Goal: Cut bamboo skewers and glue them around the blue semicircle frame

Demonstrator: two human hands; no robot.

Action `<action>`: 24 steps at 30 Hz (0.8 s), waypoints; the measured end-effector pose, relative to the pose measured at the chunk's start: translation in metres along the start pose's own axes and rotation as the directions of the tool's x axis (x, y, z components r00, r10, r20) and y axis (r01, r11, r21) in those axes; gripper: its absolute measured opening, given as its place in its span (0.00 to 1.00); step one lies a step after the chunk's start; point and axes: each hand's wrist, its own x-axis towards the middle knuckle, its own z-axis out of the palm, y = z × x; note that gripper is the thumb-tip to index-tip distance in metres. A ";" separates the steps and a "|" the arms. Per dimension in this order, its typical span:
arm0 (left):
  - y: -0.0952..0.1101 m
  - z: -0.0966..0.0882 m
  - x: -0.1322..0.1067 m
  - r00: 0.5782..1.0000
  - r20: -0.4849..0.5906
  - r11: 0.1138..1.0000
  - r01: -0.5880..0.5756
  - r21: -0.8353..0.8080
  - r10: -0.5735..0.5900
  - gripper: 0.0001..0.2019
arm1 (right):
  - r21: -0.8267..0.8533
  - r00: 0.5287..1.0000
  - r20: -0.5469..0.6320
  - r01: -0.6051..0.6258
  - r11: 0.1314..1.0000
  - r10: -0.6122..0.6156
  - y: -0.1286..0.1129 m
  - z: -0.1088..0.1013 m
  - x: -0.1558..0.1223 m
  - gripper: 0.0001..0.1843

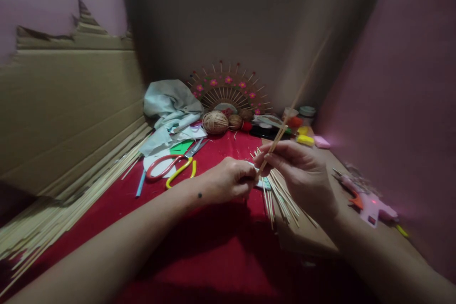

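My right hand (pixel 299 171) pinches the lower end of a long thin wooden stick (pixel 295 99) that slants up to the right. My left hand (pixel 230 180) is closed, its fingertips meeting the stick's lower end beside the right hand; what else it holds is hidden. Under both hands a fan of short wooden sticks (pixel 281 194) lies on the red cloth (pixel 213 242).
Red-handled scissors (pixel 167 164) and yellow-handled pliers (pixel 181 171) lie to the left. Behind stand a stick fan with pink flowers (pixel 228 88), twine balls (pixel 215 122), a pale cloth (pixel 171 104). A pink glue gun (pixel 370 202) sits at right, long sticks (pixel 71 194) and cardboard (pixel 67 104) at left.
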 end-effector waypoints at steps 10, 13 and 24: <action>-0.006 -0.003 -0.001 0.990 0.113 0.996 0.089 -0.031 -0.085 0.05 | -0.034 1.000 -0.011 -0.028 0.999 0.027 0.002 0.005 0.002 0.06; -0.009 0.002 -0.001 0.981 0.149 0.981 0.141 -0.130 -0.121 0.05 | 0.002 0.999 0.015 -0.052 0.999 0.052 0.001 0.004 0.004 0.06; -0.005 0.007 0.000 0.958 0.175 0.945 0.259 -0.201 -0.226 0.05 | -0.043 0.998 -0.015 0.059 0.997 -0.060 -0.006 0.008 0.005 0.12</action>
